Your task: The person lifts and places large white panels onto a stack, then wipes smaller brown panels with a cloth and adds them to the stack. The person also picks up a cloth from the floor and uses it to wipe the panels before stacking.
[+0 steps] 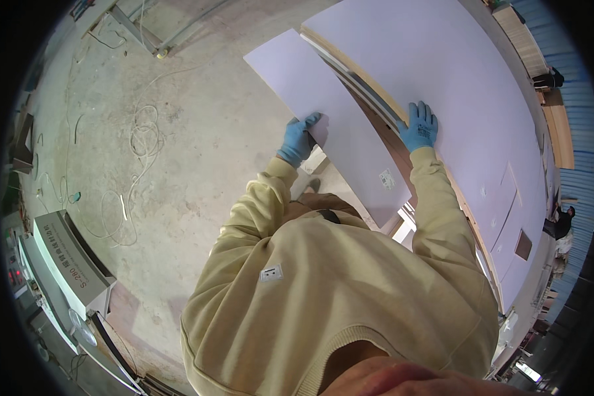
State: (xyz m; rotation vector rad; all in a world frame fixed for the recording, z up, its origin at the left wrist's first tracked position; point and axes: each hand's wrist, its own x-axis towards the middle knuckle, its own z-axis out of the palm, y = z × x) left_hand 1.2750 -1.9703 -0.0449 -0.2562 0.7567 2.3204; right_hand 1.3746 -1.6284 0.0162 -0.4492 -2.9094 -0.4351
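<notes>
My left hand, in a blue work glove, is closed on the near left edge of a long, narrow, pale lilac board, with the thumb on top. The fingers under the board are hidden. The board is tilted and bears a small printed label near its lower end. My right hand, gloved alike, lies with fingers stretched out on a large pale panel. It rests at the panel's light-brown edge, with the thumb at that edge. A dark gap shows between the narrow board and the large panel.
White cables lie coiled on the concrete floor to the left. A grey machine housing stands at the lower left. A metal frame is at the far left. Stacked boards and another person are at the right.
</notes>
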